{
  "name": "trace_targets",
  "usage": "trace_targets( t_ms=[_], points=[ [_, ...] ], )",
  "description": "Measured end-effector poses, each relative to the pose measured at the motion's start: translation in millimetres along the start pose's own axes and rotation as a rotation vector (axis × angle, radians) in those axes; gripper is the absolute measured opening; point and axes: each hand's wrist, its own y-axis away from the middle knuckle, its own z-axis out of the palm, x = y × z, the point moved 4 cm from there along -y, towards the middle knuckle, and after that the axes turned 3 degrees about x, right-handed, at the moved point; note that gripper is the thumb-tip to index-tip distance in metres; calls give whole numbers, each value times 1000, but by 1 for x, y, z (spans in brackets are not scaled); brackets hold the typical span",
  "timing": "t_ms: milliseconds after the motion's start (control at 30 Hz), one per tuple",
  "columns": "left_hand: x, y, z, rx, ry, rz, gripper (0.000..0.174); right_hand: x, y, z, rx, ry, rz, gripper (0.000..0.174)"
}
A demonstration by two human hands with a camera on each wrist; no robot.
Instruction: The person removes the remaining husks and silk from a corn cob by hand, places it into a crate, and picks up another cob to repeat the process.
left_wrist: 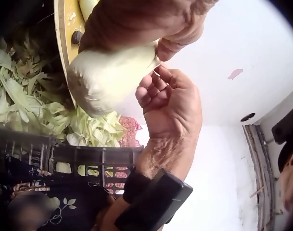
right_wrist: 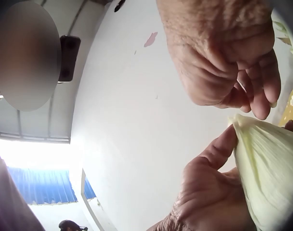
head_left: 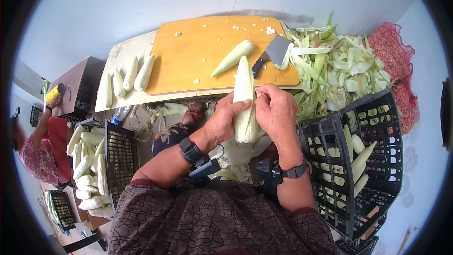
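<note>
My left hand (head_left: 222, 120) grips a pale ear of corn (head_left: 244, 89) in its husk, held upright in front of the board's near edge. At the ear's right side, my right hand (head_left: 278, 113) has its fingers curled, thumb and forefinger pinching at the edge of the husk. In the left wrist view the blunt end of the ear (left_wrist: 108, 72) faces the camera, and those fingertips meet at its far end. Beyond, on the yellow cutting board (head_left: 184, 52), lie another ear (head_left: 233, 58) and a cleaver (head_left: 276, 49) with a black handle.
Several ears (head_left: 144, 73) lie left of the board. Loose husks (head_left: 337, 61) heap at the right, beside a red mesh bag (head_left: 391, 56). A black crate (head_left: 349, 170) holding ears is at my right; another crate (head_left: 118, 156) and piled ears (head_left: 87, 170) at my left, near another person (head_left: 40, 151).
</note>
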Motion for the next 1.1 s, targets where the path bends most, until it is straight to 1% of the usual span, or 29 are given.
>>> trace_targets(
  t_ms=[33,100,133,167,233,267,333,367,467,533,567,633,700,767,833,867,967,1000,1033,1067,1100],
  points=[
    [0,-1,-2,0,0,-1,35,1,0,0,-2,-10,4,10],
    [-4,-3,-5,-58,229,-139,35,4,0,1,-6,-35,37,11],
    [-4,-4,-6,-48,221,-126,43,5,0,1,-10,-59,68,13],
    [-4,-4,-5,-46,222,-127,43,3,-1,0,-11,-60,70,13],
    [4,-3,-1,-56,340,-79,50,-2,0,-3,-59,-62,95,22],
    [5,-3,-1,-88,371,-79,55,-1,0,-3,-61,-62,97,22],
    [9,-1,4,-64,351,-50,54,2,2,0,-96,-79,93,30],
    [11,-1,5,-42,330,-21,54,1,2,0,-98,-80,92,30],
    [4,-11,-11,-6,323,-23,54,-3,2,-2,-116,-5,87,35],
    [6,-13,-13,-17,311,-18,54,-6,3,-3,-200,117,93,38],
    [7,-14,-14,-28,298,-15,55,-8,3,-6,-202,117,96,38],
    [12,-14,-16,-33,317,15,54,-10,4,-3,-376,70,152,38],
    [16,-14,-16,-38,335,51,54,-7,7,1,-407,49,149,37],
    [20,-14,-16,-77,423,87,55,-6,9,4,-440,25,144,36],
    [22,-13,-17,-101,437,85,56,-10,10,7,-515,-19,100,34],
    [23,-12,-17,-128,451,82,57,-10,11,8,-519,-22,101,34],
    [25,-12,-19,-134,434,65,58,-9,10,12,-515,-55,62,30],
    [27,-13,-17,-128,436,61,58,-8,9,13,-508,-136,95,28],
    [29,-12,-14,-111,375,58,53,-5,9,15,-502,-217,131,25],
    [29,-10,-14,-93,317,51,49,0,10,17,-460,-314,196,34],
    [27,-11,-17,-85,321,43,49,4,9,19,-418,-360,204,32]
  ],
)
